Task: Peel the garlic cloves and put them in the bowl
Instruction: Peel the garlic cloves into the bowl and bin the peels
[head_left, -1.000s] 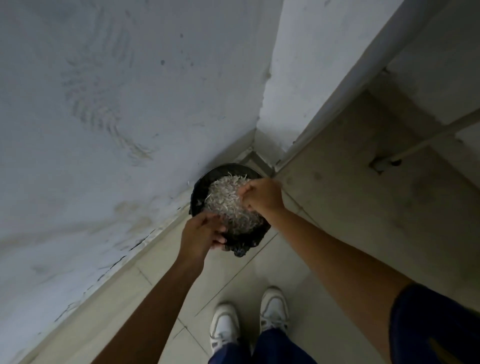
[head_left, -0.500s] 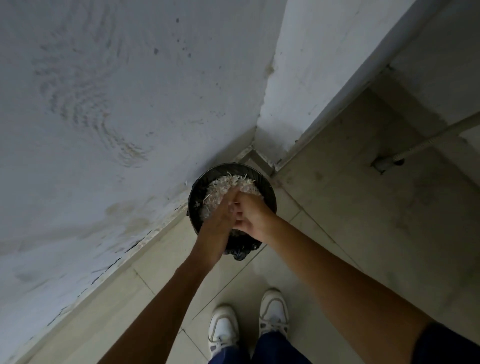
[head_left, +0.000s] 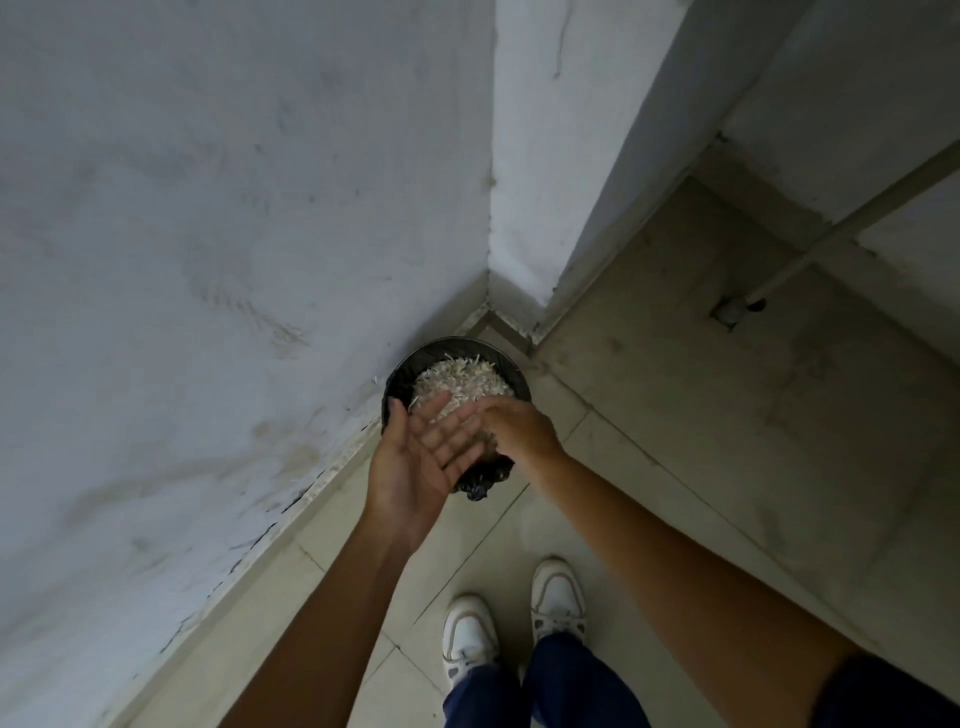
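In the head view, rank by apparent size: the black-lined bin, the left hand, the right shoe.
1. Black-lined bin, partly hidden by both hands.
2. Left hand, open palm; nearer the camera, so its rank against the bin is unsure.
3. Right shoe, clearly smallest.

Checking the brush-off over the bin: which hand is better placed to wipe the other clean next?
Probably the right hand: it lies palm-down across the fingertips of the left hand, which is held palm-up and flat above the black-lined bin of garlic skins.
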